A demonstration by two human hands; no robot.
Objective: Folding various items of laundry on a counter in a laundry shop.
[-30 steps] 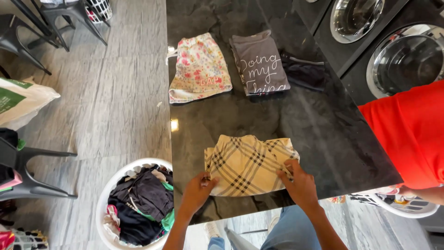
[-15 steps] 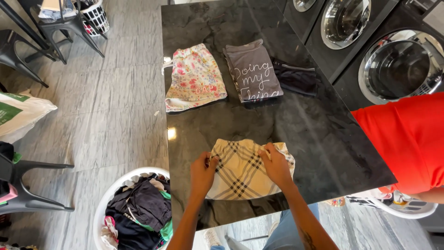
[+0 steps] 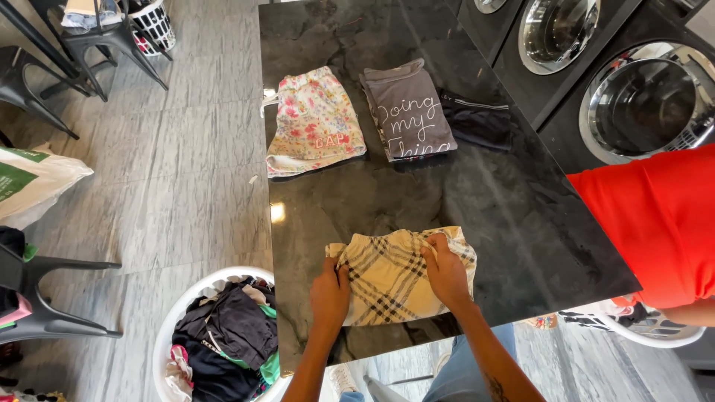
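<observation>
Across the centre of the frame runs the dark stone table (image 3: 357, 201), the largest surface in view; grey tiled floor (image 3: 179, 186) lies at the left and two front-loading washing machines (image 3: 640, 104) fill the upper right. At the right edge a red-clad arm (image 3: 655, 223) of another person reaches into the picture.

At lower left stands a white laundry basket (image 3: 165, 350) filled with dark, unfolded garments. On the upper part of the table lie three folded pieces in a row: a floral garment (image 3: 314, 123) at the left, a grey printed shirt (image 3: 410, 112) just beside it, and a dark folded item (image 3: 480, 123) touching the shirt's right side.

At lower centre, near the table's front edge, lies the plaid garment (image 3: 395, 279), cream with dark checks, partly folded and well apart from the finished row.

The left hand (image 3: 330, 290) rests on the garment's left edge, fingers curled and pinching the cloth. The right hand (image 3: 445, 268) lies on the upper right portion, fingers pressed together and gripping a fold near the top edge.

Judged from this layout, the step in hand is folding the plaid garment. The next move calls for bringing one side squarely over the other, edges aligned, then smoothing the cloth flat.
</observation>
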